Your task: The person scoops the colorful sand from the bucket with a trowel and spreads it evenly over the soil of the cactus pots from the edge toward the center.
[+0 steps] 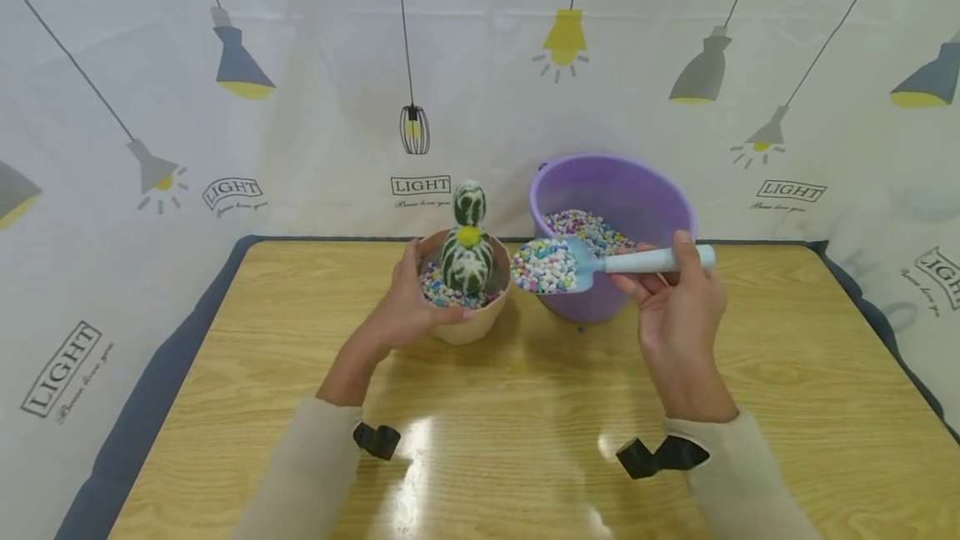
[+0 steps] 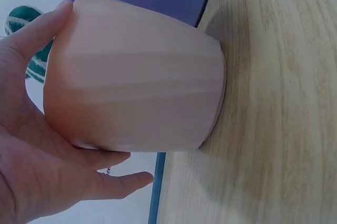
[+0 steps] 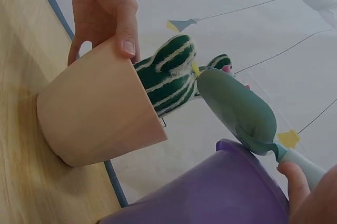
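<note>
A beige pot (image 1: pixel 467 328) stands on the table, holding a green-and-white cactus (image 1: pixel 467 261) with a yellow tuft, and colourful pebbles around its base. My left hand (image 1: pixel 405 302) grips the pot's rim and side; the left wrist view shows its thumb at the rim of the pot (image 2: pixel 142 76). My right hand (image 1: pixel 678 311) holds the handle of a light blue scoop (image 1: pixel 588 265) heaped with pebbles, between pot and bucket, above table level. In the right wrist view the scoop (image 3: pixel 239 108) is seen from its underside, near the cactus (image 3: pixel 171 76).
A purple bucket (image 1: pixel 615 182) with more pebbles inside stands right of the pot, behind the scoop. One small blue pebble (image 1: pixel 581 329) lies on the wooden table (image 1: pixel 480 457). Behind rises a white sheet (image 1: pixel 315 107) printed with lamps.
</note>
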### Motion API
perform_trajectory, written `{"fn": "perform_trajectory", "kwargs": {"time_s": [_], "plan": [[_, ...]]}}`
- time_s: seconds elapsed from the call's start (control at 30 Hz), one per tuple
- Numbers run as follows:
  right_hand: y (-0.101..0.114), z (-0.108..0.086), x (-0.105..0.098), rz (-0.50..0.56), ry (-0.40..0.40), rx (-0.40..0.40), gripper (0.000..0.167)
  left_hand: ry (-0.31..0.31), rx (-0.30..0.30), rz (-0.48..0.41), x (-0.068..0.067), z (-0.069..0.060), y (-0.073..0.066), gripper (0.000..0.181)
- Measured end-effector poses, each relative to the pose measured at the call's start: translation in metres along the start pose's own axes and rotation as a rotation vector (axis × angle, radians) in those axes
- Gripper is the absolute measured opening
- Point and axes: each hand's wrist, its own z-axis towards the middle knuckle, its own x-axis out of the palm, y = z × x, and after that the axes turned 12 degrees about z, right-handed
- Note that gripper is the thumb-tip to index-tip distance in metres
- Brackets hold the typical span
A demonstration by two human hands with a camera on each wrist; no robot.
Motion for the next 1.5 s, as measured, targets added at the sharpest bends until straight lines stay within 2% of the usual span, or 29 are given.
{"fn": "perform_trajectory", "kwargs": {"time_s": [0.3,0.6,0.9,1.17,1.5], "plan": [[-0.012,-0.008,-0.002,-0.003,-0.036,-0.052,0.034,0.052,0.018,-0.024,-0.006,0.001,0.004,0.125],[-0.022,-0.014,-0.008,-0.041,-0.017,-0.092,0.033,0.085,0.04,-0.028,-0.007,0.003,0.006,0.129],[-0.03,-0.018,-0.011,-0.103,0.013,-0.158,0.031,0.092,0.042,-0.032,-0.008,0.005,0.009,0.126],[-0.04,-0.024,-0.003,-0.196,0.001,-0.241,0.037,0.089,0.037,-0.05,-0.007,0.005,0.008,0.128],[-0.049,-0.026,0.007,-0.221,0.035,-0.309,0.034,0.084,0.033,-0.049,-0.007,0.004,0.008,0.131]]}}
